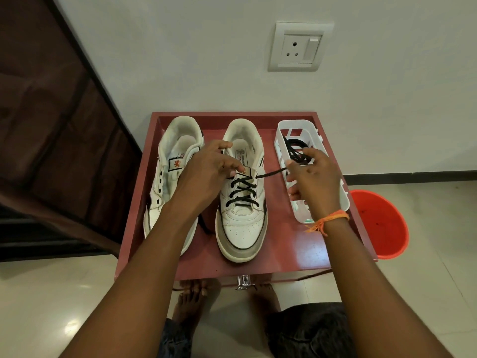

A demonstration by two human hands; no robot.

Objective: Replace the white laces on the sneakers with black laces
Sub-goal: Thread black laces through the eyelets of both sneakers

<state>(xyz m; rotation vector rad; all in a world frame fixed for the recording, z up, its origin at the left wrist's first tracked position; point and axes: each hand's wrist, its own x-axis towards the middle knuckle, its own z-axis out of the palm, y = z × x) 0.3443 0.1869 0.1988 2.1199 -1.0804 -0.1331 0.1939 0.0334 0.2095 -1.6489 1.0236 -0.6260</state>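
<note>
Two white sneakers sit side by side on the red tabletop (281,244). The right sneaker (242,202) is criss-crossed with a black lace (241,189); the left sneaker (167,177) shows bare eyelets. The left hand (206,174) pinches at the tongue, the right hand (313,179) pulls the lace end taut above a white basket (284,130) holding another black lace (296,148).

Bare forearms; orange thread wristband (327,221) on right; dark shorts (309,329).
</note>
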